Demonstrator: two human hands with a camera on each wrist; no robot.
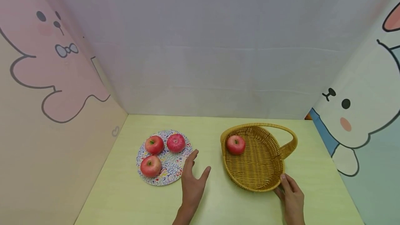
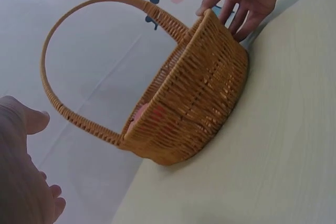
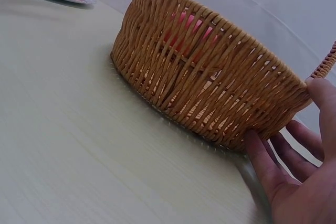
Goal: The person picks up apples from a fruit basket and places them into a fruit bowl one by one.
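A brown wicker basket with a tall arched handle stands on the table, and one red apple lies inside at its left. My right hand holds the basket's near right side, thumb on the rim and fingers against the outer wall. My left hand is held between the basket and a patterned round plate, thumb and fingers spread apart with nothing between them. On the plate sit three apples: one at the back left, one at the back right and one at the front.
The pale yellow table meets a white sheet at the back. Side panels with cartoon animals flank it, a pink figure at left and a white rabbit at right. The basket's handle arches above its rim.
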